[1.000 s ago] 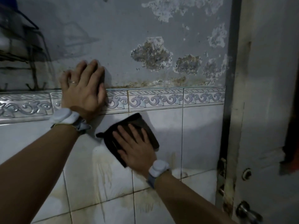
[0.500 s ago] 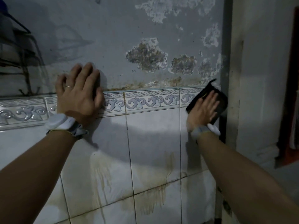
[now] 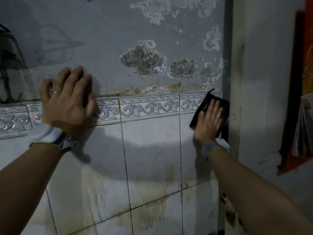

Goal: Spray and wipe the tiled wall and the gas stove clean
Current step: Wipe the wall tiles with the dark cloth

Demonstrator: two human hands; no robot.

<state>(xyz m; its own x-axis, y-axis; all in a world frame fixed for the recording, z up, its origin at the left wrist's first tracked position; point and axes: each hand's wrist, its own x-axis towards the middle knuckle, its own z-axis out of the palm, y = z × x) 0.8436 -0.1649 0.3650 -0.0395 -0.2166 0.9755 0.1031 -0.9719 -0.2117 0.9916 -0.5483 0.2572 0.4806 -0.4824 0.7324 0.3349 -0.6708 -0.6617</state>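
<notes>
Both arms are stretched out in front of me and up against the tiled wall (image 3: 149, 150). My left hand (image 3: 67, 102) lies flat on it, palm down and fingers straight and close together. The fingertips reach onto the grey painted plaster (image 3: 105, 48) above the tiles, and the heel of the hand sits over the patterned border strip (image 3: 149, 107). It holds nothing, it just presses. There is a ring (image 3: 55, 92) on one finger and a pale wristband (image 3: 49, 134) at the wrist.

My right hand (image 3: 209, 122) is out at the right edge of the tiling, also flat with the fingers extended, and it pushes the black cloth (image 3: 224, 107) against the wall. The cloth lies under my palm and fingers. It shows as a dark strip to the left of my thumb, a corner pokes up above my fingertips, and a wider patch runs to the right, where it meets the dark vertical strip (image 3: 227, 48) at the wall's end. It covers the right end of the border strip and the top of the white tile beneath. A grey wristband (image 3: 218, 145) sits on that wrist.

Between my arms the white tiles carry brown drip stains (image 3: 94, 187), mostly in the lower rows. Peeling patches (image 3: 144, 60) mark the plaster above the border. Something red (image 3: 303, 99) hangs on the side wall at far right.
</notes>
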